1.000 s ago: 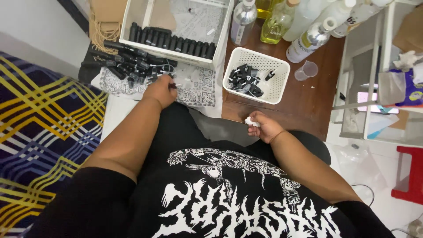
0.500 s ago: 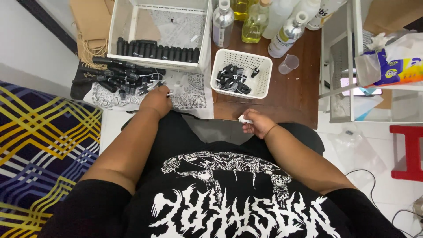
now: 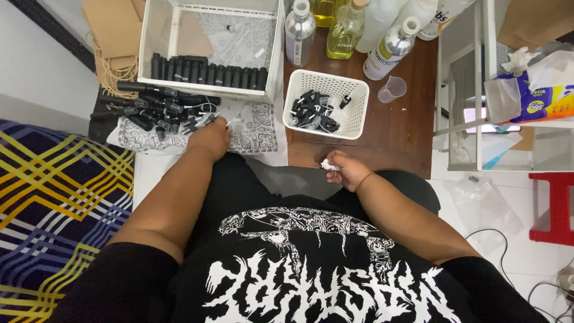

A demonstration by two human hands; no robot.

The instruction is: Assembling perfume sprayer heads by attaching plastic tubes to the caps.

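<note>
My left hand (image 3: 209,137) reaches forward onto a patterned white cloth (image 3: 257,128), its fingers at the edge of a pile of small black spray bottles (image 3: 152,107); whether it grips one I cannot tell. My right hand (image 3: 347,170) rests close to my lap at the near edge of the brown table (image 3: 406,128), closed around a small white piece (image 3: 327,165). A small white slotted basket (image 3: 326,101) with several black caps sits just beyond my right hand.
A large white bin (image 3: 209,45) holds a row of upright black bottles. Clear and yellow bottles (image 3: 347,27) and a small measuring cup (image 3: 391,90) stand at the table's back. A white shelf (image 3: 478,90) with a tissue pack is right; a plaid blanket (image 3: 54,197) left.
The view has shifted, so the table sits lower in the frame. My left hand stays at the black bottles and my right hand keeps the white piece near my lap.
</note>
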